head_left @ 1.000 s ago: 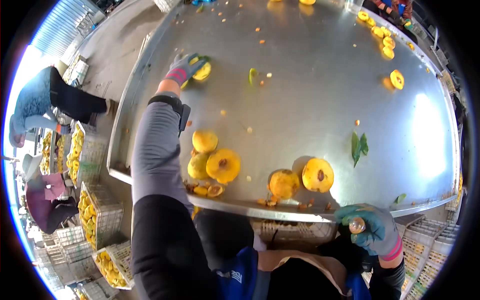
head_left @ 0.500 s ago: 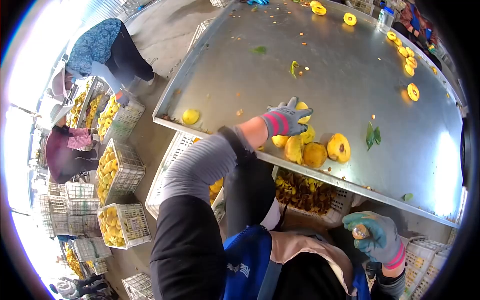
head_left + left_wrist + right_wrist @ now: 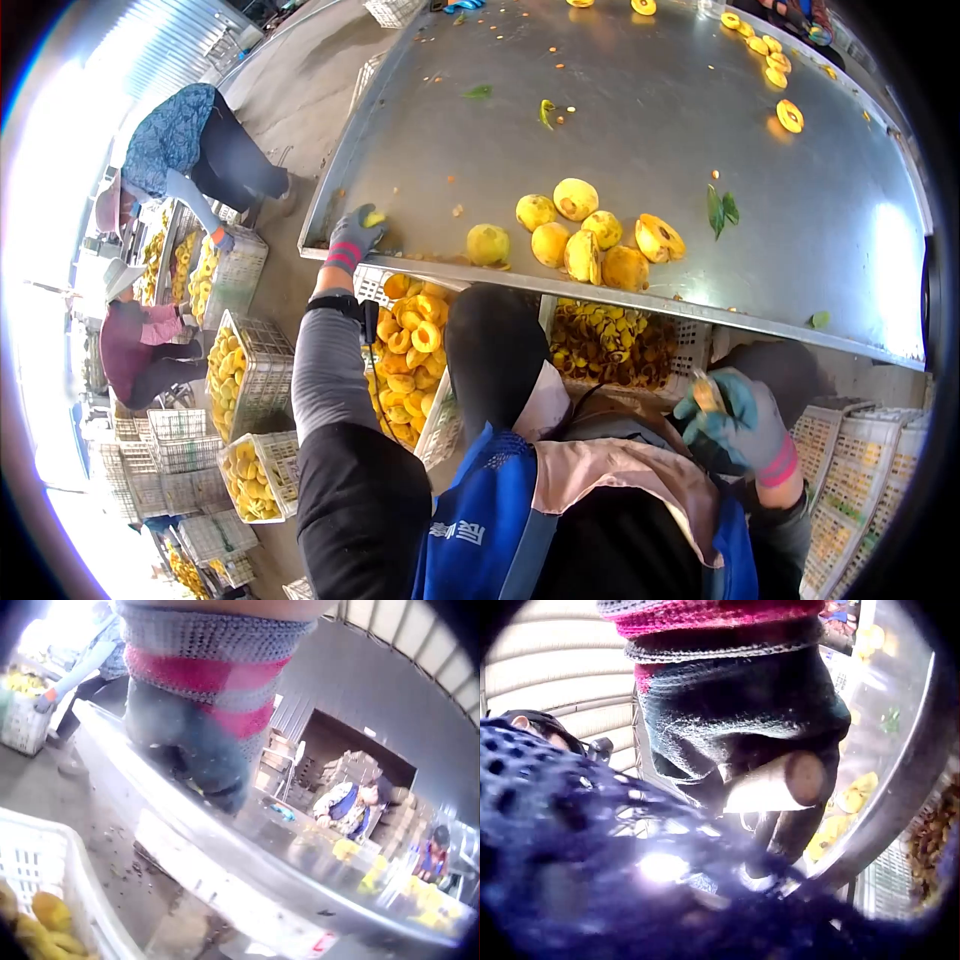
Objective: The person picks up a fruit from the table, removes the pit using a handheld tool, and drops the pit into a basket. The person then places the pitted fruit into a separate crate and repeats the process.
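Note:
At the table's front left corner, my gloved left hand [image 3: 356,235] curls over a yellow peach [image 3: 374,218], mostly hidden under the fingers. The left wrist view shows this glove's back and cuff at the metal rim. My right hand [image 3: 740,420], in a grey-green glove, grips a tool by its round wooden handle [image 3: 776,784] in front of my body; its working end is hidden. Between the hands, near the front edge, lies a loose group of yellow peaches [image 3: 549,244], one half [image 3: 660,238] cut side up. Another peach [image 3: 488,244] sits closer to my left hand.
Below the metal table [image 3: 640,120] stand a crate of peach halves [image 3: 410,345] and a crate of brown and yellow scraps [image 3: 615,345]. Green leaves [image 3: 720,210] and more halves [image 3: 789,116] lie on the tabletop. At left, people bend over filled crates [image 3: 240,370].
My left hand came from the far left with fruit to the front group, then moved left to the corner peach. The group has grown and bunched together. My right hand keeps its tool low.

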`<action>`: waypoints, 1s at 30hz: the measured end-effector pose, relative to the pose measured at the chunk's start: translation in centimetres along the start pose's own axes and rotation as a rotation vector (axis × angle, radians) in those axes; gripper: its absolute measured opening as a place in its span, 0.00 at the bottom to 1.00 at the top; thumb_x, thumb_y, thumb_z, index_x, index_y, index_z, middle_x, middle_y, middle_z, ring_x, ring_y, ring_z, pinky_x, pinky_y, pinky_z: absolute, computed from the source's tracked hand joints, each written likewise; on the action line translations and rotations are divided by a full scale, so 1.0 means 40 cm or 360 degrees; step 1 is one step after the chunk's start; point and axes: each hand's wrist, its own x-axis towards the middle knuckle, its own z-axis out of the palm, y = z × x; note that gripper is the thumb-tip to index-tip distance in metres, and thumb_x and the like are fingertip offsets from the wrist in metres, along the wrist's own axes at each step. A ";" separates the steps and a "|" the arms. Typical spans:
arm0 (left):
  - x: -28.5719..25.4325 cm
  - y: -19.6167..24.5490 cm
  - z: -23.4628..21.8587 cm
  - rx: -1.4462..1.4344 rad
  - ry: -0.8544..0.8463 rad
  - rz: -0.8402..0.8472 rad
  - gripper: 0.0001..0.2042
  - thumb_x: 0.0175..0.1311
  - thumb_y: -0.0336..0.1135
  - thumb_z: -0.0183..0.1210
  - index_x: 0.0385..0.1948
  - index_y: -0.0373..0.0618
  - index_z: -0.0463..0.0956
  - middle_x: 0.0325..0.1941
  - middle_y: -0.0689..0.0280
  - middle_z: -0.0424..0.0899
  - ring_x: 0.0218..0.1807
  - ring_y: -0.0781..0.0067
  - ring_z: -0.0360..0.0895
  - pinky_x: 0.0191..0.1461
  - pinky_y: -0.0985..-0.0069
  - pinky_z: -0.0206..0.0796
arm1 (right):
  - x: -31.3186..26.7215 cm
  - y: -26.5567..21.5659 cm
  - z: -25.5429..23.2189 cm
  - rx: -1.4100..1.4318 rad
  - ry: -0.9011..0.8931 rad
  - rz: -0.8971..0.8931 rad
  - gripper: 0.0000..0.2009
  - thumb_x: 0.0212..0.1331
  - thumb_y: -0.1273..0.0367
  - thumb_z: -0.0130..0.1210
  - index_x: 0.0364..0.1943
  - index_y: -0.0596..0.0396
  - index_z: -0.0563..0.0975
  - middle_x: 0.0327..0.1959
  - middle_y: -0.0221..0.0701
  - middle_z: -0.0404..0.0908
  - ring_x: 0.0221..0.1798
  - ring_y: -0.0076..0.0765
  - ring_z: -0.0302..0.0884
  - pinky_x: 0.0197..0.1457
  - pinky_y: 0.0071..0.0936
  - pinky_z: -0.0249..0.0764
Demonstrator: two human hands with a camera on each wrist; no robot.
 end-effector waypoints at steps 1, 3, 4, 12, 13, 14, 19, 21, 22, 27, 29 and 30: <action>-0.022 0.050 0.005 -0.0642 0.0026 -0.0061 0.28 0.63 0.49 0.62 0.63 0.49 0.71 0.57 0.57 0.80 0.56 0.56 0.79 0.56 0.57 0.75 | 0.021 0.014 0.009 0.0001 -0.0025 0.0025 0.23 0.59 0.65 0.59 0.57 0.61 0.71 0.38 0.38 0.84 0.33 0.29 0.82 0.39 0.28 0.78; -0.092 0.246 -0.013 -0.1856 0.0040 -0.0104 0.22 0.69 0.39 0.59 0.61 0.40 0.71 0.54 0.61 0.81 0.50 0.66 0.81 0.49 0.65 0.79 | 0.062 0.033 0.020 -0.0001 -0.0035 0.0068 0.22 0.59 0.70 0.55 0.59 0.61 0.69 0.36 0.35 0.82 0.30 0.26 0.80 0.35 0.26 0.78; -0.106 0.294 0.005 -0.2224 -0.0101 0.0097 0.25 0.74 0.46 0.50 0.65 0.39 0.66 0.54 0.54 0.80 0.51 0.58 0.81 0.49 0.63 0.81 | 0.090 0.025 0.027 0.0039 -0.0101 0.0020 0.21 0.59 0.74 0.49 0.58 0.61 0.70 0.33 0.32 0.80 0.27 0.24 0.77 0.32 0.24 0.76; -0.440 0.879 0.078 -0.2928 -0.0765 0.0296 0.30 0.72 0.49 0.49 0.71 0.42 0.56 0.60 0.53 0.77 0.57 0.61 0.78 0.55 0.67 0.76 | 0.230 0.029 0.118 -0.0208 0.0293 -0.0358 0.19 0.62 0.69 0.58 0.55 0.61 0.72 0.39 0.43 0.81 0.41 0.48 0.79 0.45 0.37 0.75; -0.458 0.913 0.107 -0.2805 -0.0646 0.0448 0.31 0.71 0.46 0.51 0.71 0.42 0.56 0.61 0.53 0.75 0.59 0.61 0.77 0.58 0.66 0.74 | 0.232 0.037 0.124 -0.0211 0.0378 -0.0413 0.19 0.61 0.68 0.59 0.54 0.61 0.72 0.41 0.48 0.82 0.44 0.56 0.80 0.48 0.41 0.75; -0.472 0.943 0.132 -0.2678 -0.0521 0.0601 0.31 0.70 0.44 0.52 0.72 0.42 0.55 0.63 0.53 0.74 0.60 0.61 0.75 0.62 0.65 0.72 | 0.234 0.042 0.119 -0.0136 0.0454 -0.0432 0.20 0.61 0.68 0.59 0.54 0.62 0.73 0.41 0.48 0.82 0.44 0.56 0.80 0.48 0.41 0.75; -0.571 1.045 0.206 -0.2651 -0.0546 0.0645 0.36 0.66 0.34 0.55 0.75 0.41 0.48 0.74 0.56 0.60 0.72 0.62 0.64 0.71 0.67 0.61 | 0.248 0.137 0.068 -0.0169 0.0802 -0.0757 0.22 0.57 0.67 0.62 0.54 0.62 0.73 0.39 0.48 0.82 0.44 0.56 0.80 0.47 0.42 0.76; -0.566 1.017 0.231 -0.2233 -0.0632 0.0666 0.34 0.67 0.33 0.54 0.74 0.40 0.51 0.74 0.59 0.62 0.71 0.67 0.64 0.69 0.71 0.61 | 0.231 0.149 0.037 -0.0698 0.0977 -0.0845 0.24 0.53 0.66 0.65 0.55 0.60 0.74 0.40 0.47 0.83 0.44 0.56 0.81 0.46 0.42 0.77; -0.572 1.008 0.230 -0.2183 -0.0745 0.0555 0.33 0.68 0.33 0.54 0.74 0.39 0.52 0.73 0.60 0.63 0.70 0.68 0.65 0.68 0.73 0.62 | 0.217 0.154 0.027 -0.0795 0.0943 -0.0877 0.25 0.53 0.66 0.65 0.55 0.59 0.74 0.40 0.46 0.83 0.44 0.55 0.81 0.45 0.42 0.78; -0.534 0.933 0.250 -0.2573 -0.1555 -0.0251 0.22 0.71 0.43 0.52 0.62 0.42 0.67 0.58 0.61 0.77 0.59 0.64 0.76 0.62 0.66 0.70 | 0.184 0.151 0.046 -0.1170 0.0763 -0.0997 0.23 0.54 0.65 0.66 0.54 0.54 0.75 0.40 0.43 0.83 0.41 0.51 0.83 0.44 0.40 0.79; -0.513 0.885 0.314 -0.3043 -0.1841 -0.0476 0.20 0.71 0.45 0.51 0.59 0.44 0.70 0.57 0.60 0.78 0.59 0.62 0.75 0.64 0.62 0.69 | 0.179 0.163 0.054 -0.1276 0.0723 -0.0938 0.20 0.58 0.64 0.64 0.53 0.53 0.76 0.39 0.43 0.83 0.40 0.52 0.83 0.43 0.40 0.79; -0.517 0.899 0.317 -0.3073 -0.1619 -0.0465 0.21 0.71 0.45 0.51 0.59 0.44 0.69 0.58 0.60 0.78 0.60 0.62 0.75 0.65 0.61 0.68 | 0.178 0.162 0.055 -0.1074 0.0752 -0.0924 0.19 0.59 0.64 0.63 0.53 0.53 0.76 0.38 0.44 0.83 0.39 0.52 0.82 0.42 0.40 0.78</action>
